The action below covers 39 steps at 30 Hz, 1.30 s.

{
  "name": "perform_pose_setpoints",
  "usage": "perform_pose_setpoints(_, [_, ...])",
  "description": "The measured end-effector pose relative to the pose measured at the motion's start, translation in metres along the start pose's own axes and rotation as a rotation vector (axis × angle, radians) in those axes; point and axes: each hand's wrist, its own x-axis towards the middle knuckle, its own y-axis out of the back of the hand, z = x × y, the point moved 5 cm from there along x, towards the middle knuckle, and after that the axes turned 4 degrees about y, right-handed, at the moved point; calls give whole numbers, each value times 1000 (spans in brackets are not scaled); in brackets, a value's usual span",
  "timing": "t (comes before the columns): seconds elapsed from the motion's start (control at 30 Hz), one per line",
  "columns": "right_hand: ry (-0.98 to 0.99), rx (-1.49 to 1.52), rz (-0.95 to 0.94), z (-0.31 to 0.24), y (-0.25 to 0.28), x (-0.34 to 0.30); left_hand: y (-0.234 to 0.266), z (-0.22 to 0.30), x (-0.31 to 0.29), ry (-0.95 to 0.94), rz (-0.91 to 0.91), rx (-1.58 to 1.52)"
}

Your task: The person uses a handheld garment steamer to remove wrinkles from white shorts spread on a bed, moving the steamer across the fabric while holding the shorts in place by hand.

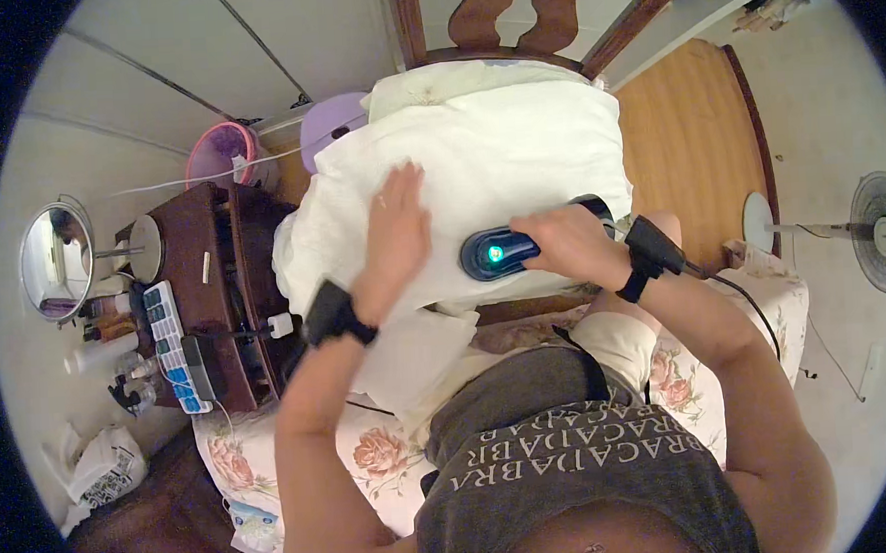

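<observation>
A white cloth (497, 153) is spread over a padded surface in front of me, its edges hanging in folds. My right hand (573, 242) is closed round the handle of a dark handheld iron (482, 259) with a glowing blue-green light. The iron rests on the right, near part of the cloth. To its left, my left hand (398, 224) lies on the cloth with fingers stretched out, holding nothing. Each wrist wears a black strap with a block on it.
A wooden chair back (515, 17) rises behind the cloth. At left stand a dark brown cabinet (189, 215), a round mirror (58, 259) and a pill organizer (171, 341). A purple container (330, 127) is at the back; a fan (877, 232) stands right. I sit on a flowered bedspread (372, 450).
</observation>
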Motion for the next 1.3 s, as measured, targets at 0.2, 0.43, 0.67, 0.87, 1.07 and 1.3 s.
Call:
perform_pose_setpoints(0.2, [4, 8, 60, -16, -4, 26, 6, 45, -100, 230, -88, 70])
perform_pose_setpoints(0.43, [-72, -8, 114, -17, 3, 58, -4, 53, -139, 303, -11, -287])
perform_pose_setpoints(0.67, [73, 27, 25, -54, -6, 49, -79, 52, -177, 1287, 198, -1818])
perform_pose_setpoints(0.87, [9, 41, 99, -49, -8, 46, -89, 25, -156, 1439, 584, -2012])
perform_pose_setpoints(1.07, [13, -24, 9, -18, -6, 18, -86, 26, -165, 1335, 683, -1735])
perform_pose_setpoints(1.3, [-195, -89, -9, 59, 9, -28, -83, 23, -166, 1340, 712, -1602])
